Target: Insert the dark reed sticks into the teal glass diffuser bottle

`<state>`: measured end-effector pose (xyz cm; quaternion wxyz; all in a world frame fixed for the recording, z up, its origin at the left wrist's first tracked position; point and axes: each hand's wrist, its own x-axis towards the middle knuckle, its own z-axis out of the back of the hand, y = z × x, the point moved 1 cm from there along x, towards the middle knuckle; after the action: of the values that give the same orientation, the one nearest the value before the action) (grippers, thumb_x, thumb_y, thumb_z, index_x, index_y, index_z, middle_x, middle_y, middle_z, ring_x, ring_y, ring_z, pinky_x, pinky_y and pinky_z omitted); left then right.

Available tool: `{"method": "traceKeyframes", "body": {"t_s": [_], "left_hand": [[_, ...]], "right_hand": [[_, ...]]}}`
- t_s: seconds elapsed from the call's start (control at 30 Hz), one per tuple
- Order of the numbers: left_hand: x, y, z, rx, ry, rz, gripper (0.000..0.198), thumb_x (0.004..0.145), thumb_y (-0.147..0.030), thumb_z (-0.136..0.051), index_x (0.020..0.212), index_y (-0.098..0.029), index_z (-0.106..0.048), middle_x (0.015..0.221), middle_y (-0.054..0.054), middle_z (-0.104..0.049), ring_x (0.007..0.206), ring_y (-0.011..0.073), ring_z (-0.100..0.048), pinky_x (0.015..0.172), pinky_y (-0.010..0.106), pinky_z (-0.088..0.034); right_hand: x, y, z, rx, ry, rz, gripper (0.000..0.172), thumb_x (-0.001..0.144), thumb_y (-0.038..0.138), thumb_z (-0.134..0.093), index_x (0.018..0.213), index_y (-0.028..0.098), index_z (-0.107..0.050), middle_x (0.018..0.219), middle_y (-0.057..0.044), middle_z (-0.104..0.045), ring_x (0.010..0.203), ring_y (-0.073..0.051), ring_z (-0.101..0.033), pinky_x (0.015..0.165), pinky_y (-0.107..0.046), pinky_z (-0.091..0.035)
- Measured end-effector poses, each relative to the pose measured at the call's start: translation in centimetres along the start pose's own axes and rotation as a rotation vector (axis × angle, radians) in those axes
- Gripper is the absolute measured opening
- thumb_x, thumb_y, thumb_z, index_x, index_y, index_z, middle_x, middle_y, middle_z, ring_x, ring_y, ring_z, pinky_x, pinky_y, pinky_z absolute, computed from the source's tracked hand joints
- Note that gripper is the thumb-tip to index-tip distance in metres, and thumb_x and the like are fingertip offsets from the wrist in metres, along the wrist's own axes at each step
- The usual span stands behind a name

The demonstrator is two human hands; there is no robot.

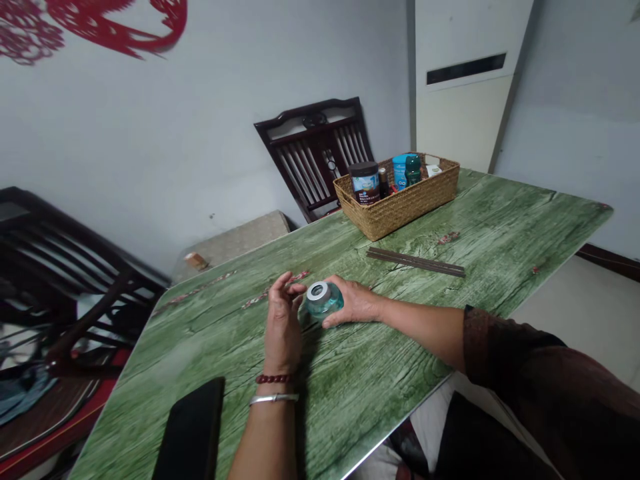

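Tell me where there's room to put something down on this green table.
The green tabletop shows widest right of the woven basket, beyond the dark chopsticks. Another stretch lies between the black flat case and the right forearm. It's crowded around the glass jar, between the left hand and the right hand.

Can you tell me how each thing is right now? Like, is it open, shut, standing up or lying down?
left grip: half open, beside the bottle's silver top
right grip: closed around the bottle
teal glass bottle: lying on its side
wicker basket: upright, holding containers
dark-lidded jar: standing, lid on
dark chopsticks: lying flat together
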<state>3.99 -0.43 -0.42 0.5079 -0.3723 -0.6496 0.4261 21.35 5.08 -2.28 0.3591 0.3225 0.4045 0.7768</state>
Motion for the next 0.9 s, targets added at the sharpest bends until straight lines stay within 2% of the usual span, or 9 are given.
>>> {"method": "traceKeyframes", "body": {"t_s": [0.13,0.23,0.33,0.43,0.53,0.6,0.67,0.77,0.9], "left_hand": [[-0.2,0.2,-0.2,0.01,0.053,0.023,0.07,0.093,-0.078,-0.056,0.148,-0.035,-0.054,0.144,0.009,-0.064,0.141,0.0255,-0.055,0.116,0.04,-0.043],[-0.4,-0.1,-0.7,-0.028,0.123,0.067,0.079,0.093,-0.078,-0.055,0.155,-0.029,-0.048,0.136,0.012,-0.069,0.134,0.0257,-0.061,0.117,0.041,-0.042],[-0.4,-0.4,-0.7,-0.016,0.102,0.045,0.074,0.093,-0.074,-0.059,0.149,-0.026,-0.054,0.122,0.009,-0.073,0.124,0.0253,-0.066,0.113,0.041,-0.046],[-0.3,-0.4,-0.3,0.018,0.081,-0.013,0.069,0.091,-0.068,-0.067,0.145,-0.028,-0.057,0.127,0.009,-0.07,0.135,0.0273,-0.06,0.115,0.042,-0.046],[-0.2,-0.3,-0.1,0.035,0.117,-0.004,0.075,0.084,-0.061,-0.079,0.148,-0.031,-0.054,0.141,0.011,-0.066,0.143,0.0303,-0.055,0.117,0.044,-0.045],[-0.2,-0.1,-0.2,0.062,0.162,0.03,0.08,0.078,-0.054,-0.087,0.148,-0.031,-0.054,0.142,0.012,-0.067,0.139,0.0312,-0.059,0.115,0.045,-0.047],[-0.2,-0.1,-0.4,0.092,0.185,0.057,0.08,0.074,-0.048,-0.091,0.143,-0.03,-0.056,0.135,0.012,-0.071,0.129,0.0304,-0.066,0.111,0.045,-0.05],[0.1,-0.2,-0.7,0.082,0.115,0.037,0.069,0.07,-0.044,-0.094,0.128,-0.027,-0.061,0.125,0.009,-0.075,0.118,0.027,-0.071,0.107,0.043,-0.052],[0.9,-0.6,-0.2,0.049,-0.049,-0.084,0.058,0.064,-0.042,-0.096,0.107,-0.026,-0.061,0.11,0.004,-0.074,0.11,0.0242,-0.072,0.101,0.039,-0.054]], "right_hand": [[0.0,0.0,0.0,0.004,-0.01,0.0,0.087,0.058,0.034,-0.1,0.133,0.023,-0.057,0.116,-0.004,-0.073,0.112,-0.028,-0.069,0.095,-0.038,-0.05],[0.0,0.1,0.1,0.001,0.0,0.006,0.086,0.059,0.035,-0.099,0.133,0.022,-0.057,0.118,-0.006,-0.073,0.112,-0.029,-0.069,0.094,-0.039,-0.051],[0.0,0.1,0.1,0.024,-0.006,0.025,0.085,0.059,0.033,-0.099,0.132,0.022,-0.057,0.117,-0.005,-0.073,0.113,-0.028,-0.069,0.094,-0.039,-0.051],[-0.1,0.1,0.1,0.033,-0.008,0.026,0.083,0.059,0.034,-0.099,0.131,0.023,-0.058,0.115,-0.004,-0.073,0.112,-0.028,-0.07,0.094,-0.038,-0.051],[-0.1,0.2,0.2,0.023,-0.001,0.023,0.084,0.059,0.035,-0.099,0.131,0.024,-0.058,0.115,-0.003,-0.073,0.112,-0.028,-0.069,0.094,-0.038,-0.05],[-0.1,0.2,0.2,0.005,0.006,0.017,0.084,0.06,0.037,-0.099,0.131,0.023,-0.057,0.115,-0.004,-0.073,0.112,-0.029,-0.069,0.093,-0.038,-0.05],[-0.1,0.3,0.3,-0.012,0.007,0.007,0.085,0.06,0.039,-0.1,0.131,0.022,-0.057,0.115,-0.005,-0.073,0.11,-0.029,-0.069,0.091,-0.038,-0.05],[-0.1,0.3,0.3,0.001,-0.005,0.014,0.084,0.059,0.037,-0.1,0.13,0.023,-0.058,0.114,-0.004,-0.072,0.109,-0.028,-0.069,0.09,-0.036,-0.05],[-0.1,0.2,0.2,0.021,-0.01,0.01,0.082,0.057,0.034,-0.1,0.128,0.025,-0.059,0.109,-0.001,-0.072,0.105,-0.025,-0.07,0.09,-0.035,-0.051]]}}
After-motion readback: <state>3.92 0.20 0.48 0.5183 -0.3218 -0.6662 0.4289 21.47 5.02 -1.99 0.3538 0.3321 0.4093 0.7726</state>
